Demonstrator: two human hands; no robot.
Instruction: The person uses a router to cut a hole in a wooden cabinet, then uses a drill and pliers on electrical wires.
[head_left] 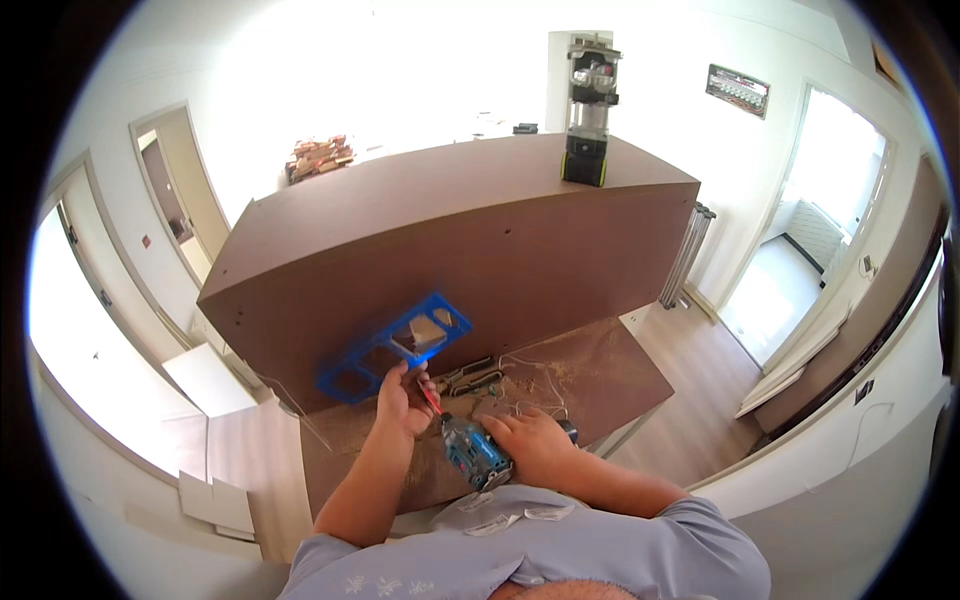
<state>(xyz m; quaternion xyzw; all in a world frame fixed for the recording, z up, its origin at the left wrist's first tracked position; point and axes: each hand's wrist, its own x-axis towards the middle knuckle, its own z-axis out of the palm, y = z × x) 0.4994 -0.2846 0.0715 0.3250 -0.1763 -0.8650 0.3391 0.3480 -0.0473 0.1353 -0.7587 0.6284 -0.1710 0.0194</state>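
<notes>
A flat blue template plate (428,352) with cut-out openings is tilted in front of the brown board's side; its left end is blurred. My left hand (402,402) is closed at the plate's lower edge, with thumb and fingertips on it. Just beside those fingers is the red front end of a teal and black cordless drill (474,452). My right hand (538,444) wraps over the drill's handle, and the dark battery end shows past my fingers. The drill points up and left toward the plate. Part of the handle is hidden under my hand.
A large brown cabinet box (480,235) stands on a dusty brown board (620,385). A folding tool (472,378), white cord and sawdust lie by my hands. On the box stands a black and green laser level (585,160). A folded metal ladder (688,255) leans at the right.
</notes>
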